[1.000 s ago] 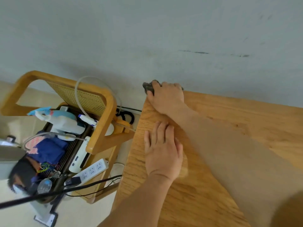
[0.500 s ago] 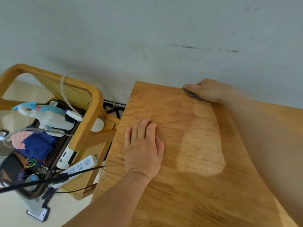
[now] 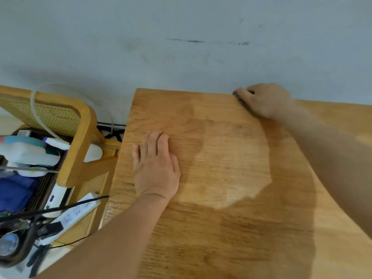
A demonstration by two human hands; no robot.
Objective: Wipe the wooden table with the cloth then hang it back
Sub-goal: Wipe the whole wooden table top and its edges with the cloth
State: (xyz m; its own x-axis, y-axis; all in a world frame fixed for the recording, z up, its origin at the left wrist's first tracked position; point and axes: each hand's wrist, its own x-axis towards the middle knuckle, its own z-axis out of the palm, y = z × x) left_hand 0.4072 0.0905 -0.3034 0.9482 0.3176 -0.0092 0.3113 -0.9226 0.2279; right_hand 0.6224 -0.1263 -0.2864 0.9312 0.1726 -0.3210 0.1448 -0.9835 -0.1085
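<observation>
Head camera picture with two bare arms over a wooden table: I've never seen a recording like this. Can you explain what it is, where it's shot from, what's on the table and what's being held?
There is no machine here. A person wears one wide-angle camera on the head, looking forward and down, so you see their own arms. The left hand lies flat, fingers straight, on the wooden table near its left edge, holding nothing. The right hand reaches to the far edge by the grey wall and grips a dark cloth, mostly hidden under its fingers, against the tabletop. Left of the table stands a wooden chair with a woven back, cluttered with things, among them a spray bottle and a white power strip.
</observation>
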